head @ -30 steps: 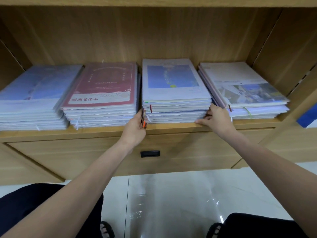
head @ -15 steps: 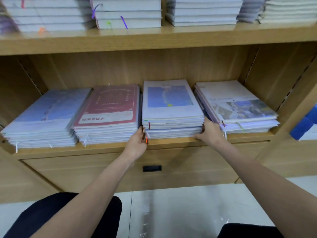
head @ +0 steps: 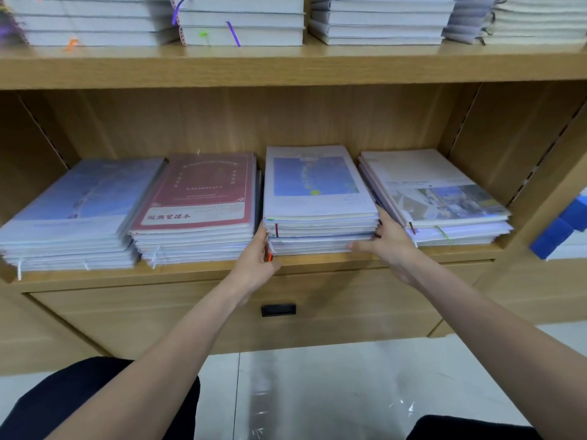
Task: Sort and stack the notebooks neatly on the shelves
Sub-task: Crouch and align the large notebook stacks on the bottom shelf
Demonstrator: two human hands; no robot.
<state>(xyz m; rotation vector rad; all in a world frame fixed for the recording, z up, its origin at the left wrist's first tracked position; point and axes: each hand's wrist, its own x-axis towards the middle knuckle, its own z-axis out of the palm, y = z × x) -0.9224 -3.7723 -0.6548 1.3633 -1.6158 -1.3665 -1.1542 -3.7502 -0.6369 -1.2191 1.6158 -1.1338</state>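
At the centre of the frame, on the lower shelf (head: 203, 274), I see my left hand (head: 257, 262) and right hand (head: 392, 241) pressing the two sides of the blue-covered notebook stack (head: 317, 198), fingers fairly straight. Three other stacks flank it: the red-covered stack (head: 197, 201) just left, the photo-covered stack (head: 435, 192) right.

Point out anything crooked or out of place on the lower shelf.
The rightmost stack is fanned: its lower notebooks stick out past the top cover. The far-left stack sits angled to the shelf edge. The blue-map stack, pressed between the left hand and right hand, looks squared.
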